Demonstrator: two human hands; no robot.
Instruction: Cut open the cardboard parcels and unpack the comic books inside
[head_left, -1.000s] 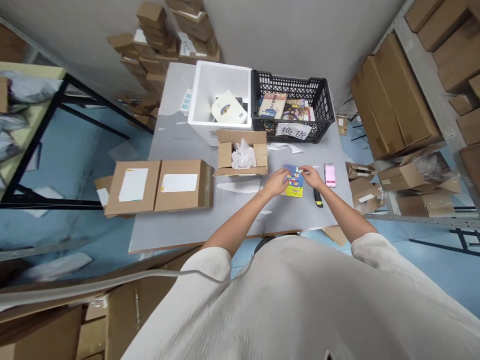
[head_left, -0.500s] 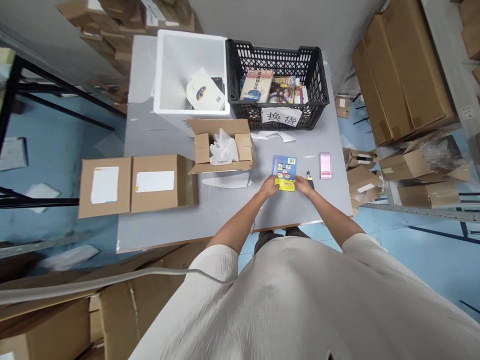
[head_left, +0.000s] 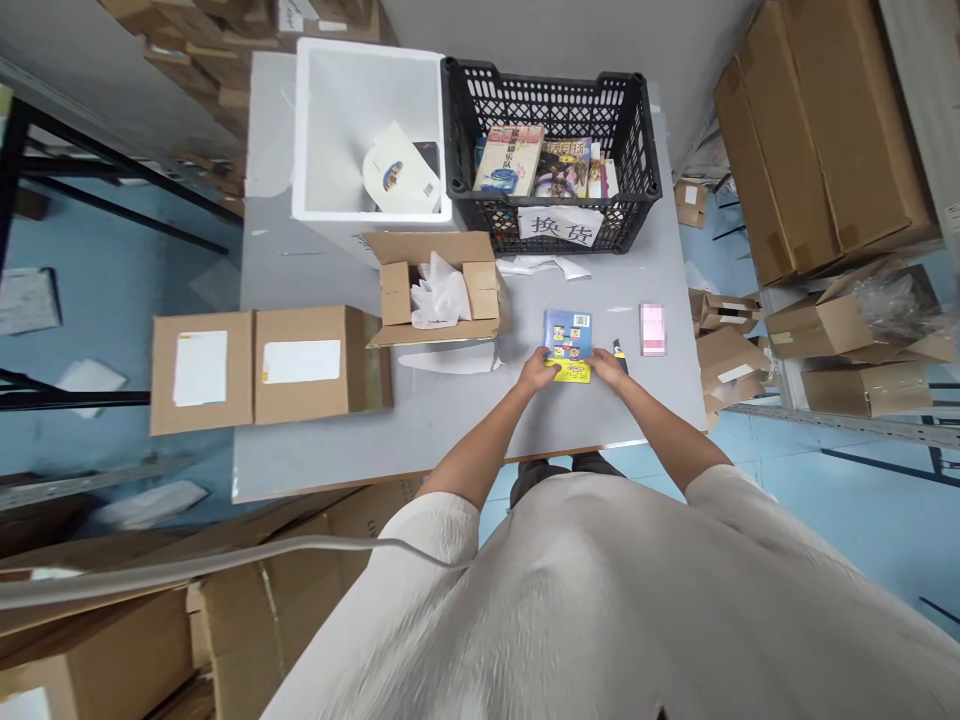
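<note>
Book (head_left: 568, 338) blue above, yellow below; crate (head_left: 551, 205) black latticework; phone (head_left: 652, 329) screen pink.

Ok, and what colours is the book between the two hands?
Blue above, yellow along the bottom, on the book; the head view shows it.

Near the bench's (head_left: 420, 430) right edge, cutter (head_left: 619, 357) partly hidden by right hand (head_left: 609, 370); phone (head_left: 652, 329) screen blurred; book's (head_left: 568, 334) small print illegible.

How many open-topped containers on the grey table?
3. White foam box at the back; black plastic crate just right of it; brown cardboard box, flaps open, nearer the person. None looks hidden.
</note>
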